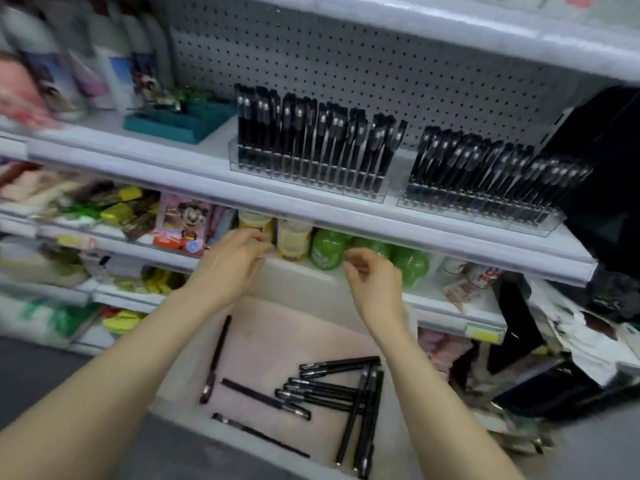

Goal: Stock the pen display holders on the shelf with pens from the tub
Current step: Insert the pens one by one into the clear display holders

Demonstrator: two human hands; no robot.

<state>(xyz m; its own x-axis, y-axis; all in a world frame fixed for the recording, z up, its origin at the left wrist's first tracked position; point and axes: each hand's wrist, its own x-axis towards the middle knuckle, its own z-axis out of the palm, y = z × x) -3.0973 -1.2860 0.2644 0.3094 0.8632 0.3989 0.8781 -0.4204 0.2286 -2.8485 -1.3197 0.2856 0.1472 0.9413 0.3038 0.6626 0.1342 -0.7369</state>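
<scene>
up on the white shelf (138,157), two clear display holders stand side by side, the left holder (308,178) and the right holder (485,206), both packed with upright black pens (311,133). down below, the pale tub (298,275) sits against the lower shelves with loose pens (329,393) lying flat on its floor, most bunched toward the right. both hands are over the tub's far end: the left hand (235,261) has fingers bent right at the far rim, can't tell whether they grip it, and the right hand (375,285) has fingers loosely curled, nothing in them.
</scene>
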